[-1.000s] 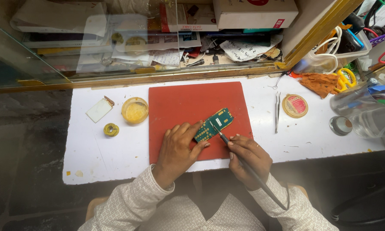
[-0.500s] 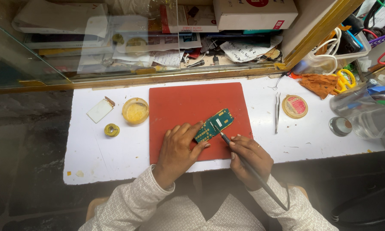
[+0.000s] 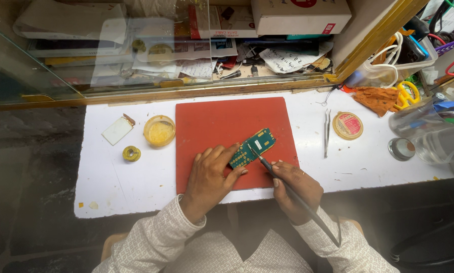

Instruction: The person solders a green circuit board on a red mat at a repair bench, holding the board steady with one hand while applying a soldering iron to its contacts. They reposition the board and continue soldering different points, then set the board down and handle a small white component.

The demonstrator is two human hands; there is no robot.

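Two bare hands are working over a flat red rectangular mat (image 3: pixel 222 119) lying on a white worktop (image 3: pixel 106 184). Nearest the body, the right hand (image 3: pixel 293 188) is gripping a slim dark soldering iron (image 3: pixel 287 189), fingers closed around its shaft like a pen, tip resting on a small green rectangular circuit board (image 3: pixel 252 147). The left hand (image 3: pixel 212 174) is pressing fingertips, slightly spread, on the board's lower left end, pinning it to the mat. Further left, a small yellow solder spool (image 3: pixel 131 153) and a round yellow translucent tub (image 3: pixel 159 131) are sitting on the worktop. Right of the mat, metal tweezers (image 3: pixel 326 132) are lying beside a round flat tin (image 3: pixel 347 125).
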